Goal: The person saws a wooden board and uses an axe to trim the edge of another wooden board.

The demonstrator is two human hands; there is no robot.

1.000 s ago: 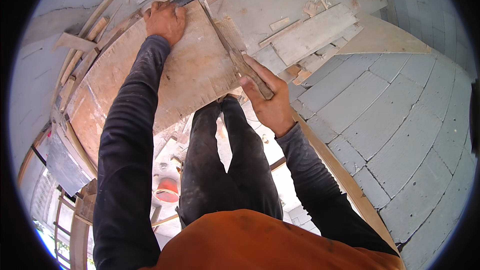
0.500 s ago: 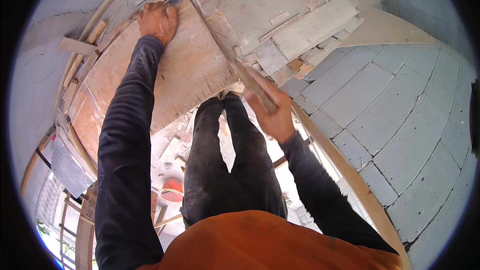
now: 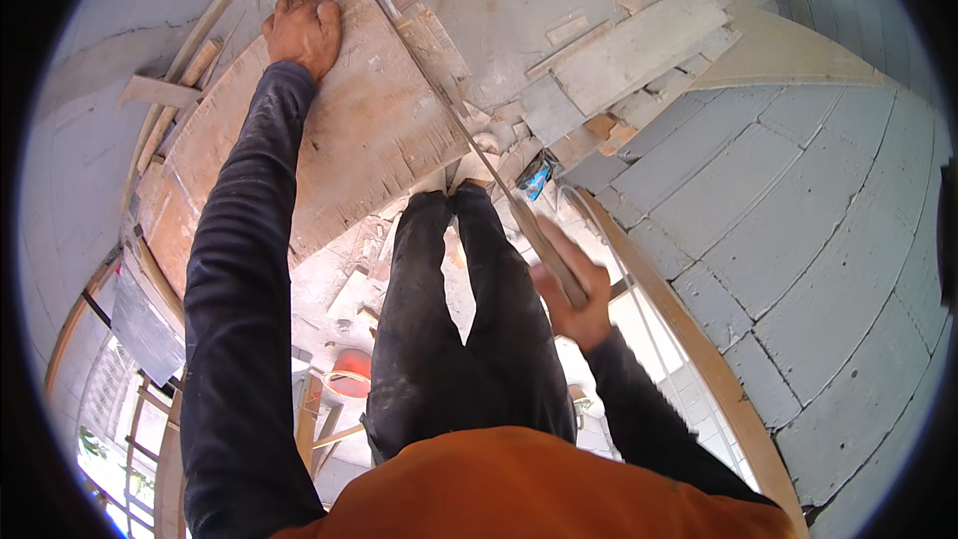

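Note:
A wide, worn plywood board [image 3: 369, 110] lies across the upper left, with a splintered near edge. My left hand [image 3: 304, 35] is closed at its far edge and presses on it, the fingers curled partly out of sight. Along the board's right edge runs a hand saw [image 3: 509, 195], seen almost edge-on, its thin blade reaching up toward the far corner. My right hand [image 3: 579, 289] is wrapped round the saw's wooden handle, right of my legs and slightly blurred. Whether the teeth are in the wood cannot be made out.
Beyond the saw lie pale planks [image 3: 639, 40] and offcuts. A grey block wall [image 3: 798, 230] with a wooden strip [image 3: 699, 359] rises on the right. Long battens [image 3: 180, 90] lean at the left. A red bucket [image 3: 349, 371] stands on the littered floor below the board.
My right hand has drawn the saw back toward my body, down and to the right. A blue item on the floor has come into view beside the blade. My left hand stays on the board.

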